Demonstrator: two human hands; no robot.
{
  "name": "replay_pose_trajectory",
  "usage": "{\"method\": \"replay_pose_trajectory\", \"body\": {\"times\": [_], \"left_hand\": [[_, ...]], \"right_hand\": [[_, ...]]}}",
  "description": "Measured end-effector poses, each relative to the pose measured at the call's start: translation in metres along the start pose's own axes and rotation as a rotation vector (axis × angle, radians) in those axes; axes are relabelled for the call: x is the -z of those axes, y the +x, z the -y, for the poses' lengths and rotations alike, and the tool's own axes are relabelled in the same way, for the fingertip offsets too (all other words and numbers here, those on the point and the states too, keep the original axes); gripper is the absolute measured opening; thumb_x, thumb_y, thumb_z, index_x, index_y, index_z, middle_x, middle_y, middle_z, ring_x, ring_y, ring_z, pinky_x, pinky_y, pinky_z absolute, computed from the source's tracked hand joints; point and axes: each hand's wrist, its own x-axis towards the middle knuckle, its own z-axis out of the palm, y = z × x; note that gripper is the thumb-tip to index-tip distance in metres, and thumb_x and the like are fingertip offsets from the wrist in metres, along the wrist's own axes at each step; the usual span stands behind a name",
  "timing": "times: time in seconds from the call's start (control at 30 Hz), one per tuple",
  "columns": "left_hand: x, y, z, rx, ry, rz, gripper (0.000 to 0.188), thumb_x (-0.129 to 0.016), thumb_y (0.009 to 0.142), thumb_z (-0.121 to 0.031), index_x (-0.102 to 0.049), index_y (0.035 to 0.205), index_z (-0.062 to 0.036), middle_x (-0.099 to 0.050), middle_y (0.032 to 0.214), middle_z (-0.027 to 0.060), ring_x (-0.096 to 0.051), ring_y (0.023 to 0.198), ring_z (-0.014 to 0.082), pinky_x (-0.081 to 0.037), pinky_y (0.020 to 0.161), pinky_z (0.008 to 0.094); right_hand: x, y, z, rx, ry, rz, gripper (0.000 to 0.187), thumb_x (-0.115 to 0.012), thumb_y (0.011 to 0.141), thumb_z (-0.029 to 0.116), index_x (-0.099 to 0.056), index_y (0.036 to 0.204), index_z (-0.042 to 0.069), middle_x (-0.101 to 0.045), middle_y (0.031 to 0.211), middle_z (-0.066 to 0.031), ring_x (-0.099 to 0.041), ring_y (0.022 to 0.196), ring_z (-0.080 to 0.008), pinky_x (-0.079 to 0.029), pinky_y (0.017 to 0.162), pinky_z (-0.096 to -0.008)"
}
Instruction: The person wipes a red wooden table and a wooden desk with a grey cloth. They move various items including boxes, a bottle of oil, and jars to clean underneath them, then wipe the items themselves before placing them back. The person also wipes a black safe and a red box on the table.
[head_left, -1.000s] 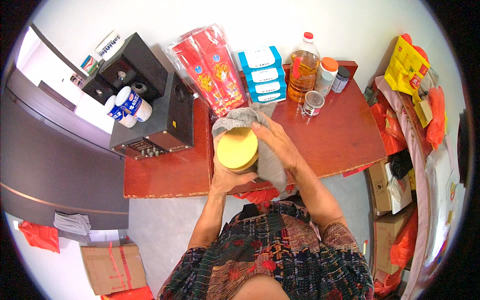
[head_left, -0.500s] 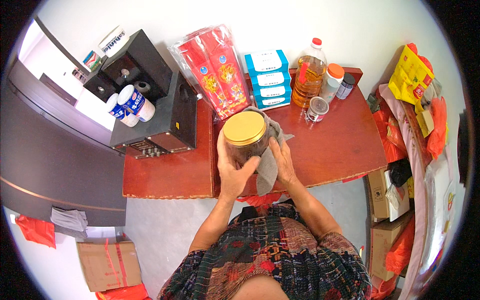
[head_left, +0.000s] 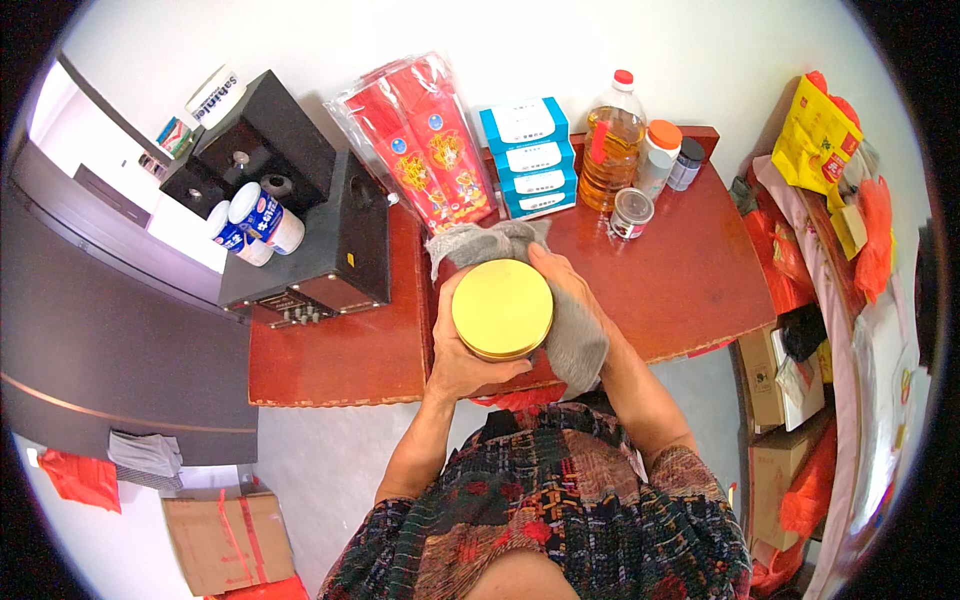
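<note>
A jar with a round gold lid (head_left: 502,308) is held up over the front of the red wooden table (head_left: 690,280). My left hand (head_left: 455,350) grips the jar from the left side and below. My right hand (head_left: 565,285) presses a grey cloth (head_left: 580,335) against the jar's right side; the cloth also wraps behind the jar, toward the table's back. The jar's body is mostly hidden under the lid and the hands.
On the table's back stand red packets in clear wrap (head_left: 425,145), stacked blue-and-white boxes (head_left: 530,155), an oil bottle (head_left: 610,145), small jars (head_left: 632,212) and a black amplifier (head_left: 310,255) with white tubs (head_left: 250,220). Cardboard boxes (head_left: 225,540) lie on the floor; bags (head_left: 820,140) crowd the right.
The jar has shifted slightly toward me and lower in view than half a second ago, and the grey cloth now covers more of its right side.
</note>
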Motion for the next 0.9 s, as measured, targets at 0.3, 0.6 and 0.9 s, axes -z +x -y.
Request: {"method": "replay_pose_trajectory", "body": {"times": [0.3, 0.6, 0.9], "left_hand": [[0.003, 0.002, 0.025, -0.010, -0.181, -0.408, 0.088, -0.084, 0.057, -0.007, -0.035, 0.130, -0.0004, -0.053, 0.121, 0.0105, -0.054, 0.110, 0.0208, -0.045, 0.095, 0.0349], [0.008, 0.011, 0.039, 0.046, -0.191, -0.481, 0.084, -0.082, 0.060, -0.002, -0.036, 0.129, -0.0040, -0.051, 0.119, 0.0085, -0.053, 0.109, 0.0191, -0.043, 0.096, 0.0339], [-0.018, -0.040, 0.073, 0.035, 0.314, -0.132, 0.062, -0.067, 0.083, -0.021, -0.039, 0.135, -0.0043, -0.047, 0.131, 0.0110, -0.046, 0.121, 0.0234, -0.034, 0.104, 0.0389]], "right_hand": [[0.003, 0.001, -0.083, -0.319, 0.685, -0.099, 0.049, -0.040, 0.097, 0.045, -0.059, 0.110, 0.002, -0.065, 0.101, -0.0038, -0.062, 0.084, -0.0177, -0.051, 0.076, -0.0330], [0.014, -0.039, -0.065, 0.115, -0.476, -0.216, 0.030, -0.049, 0.095, 0.027, -0.063, 0.095, 0.001, -0.058, 0.073, -0.0012, -0.055, 0.074, -0.0108, -0.046, 0.067, -0.0310], [-0.024, -0.028, -0.019, 0.785, -1.525, -0.161, 0.031, -0.063, 0.080, 0.025, -0.061, 0.106, 0.010, -0.057, 0.104, -0.0184, -0.051, 0.107, -0.0334, -0.037, 0.085, -0.0489]]}}
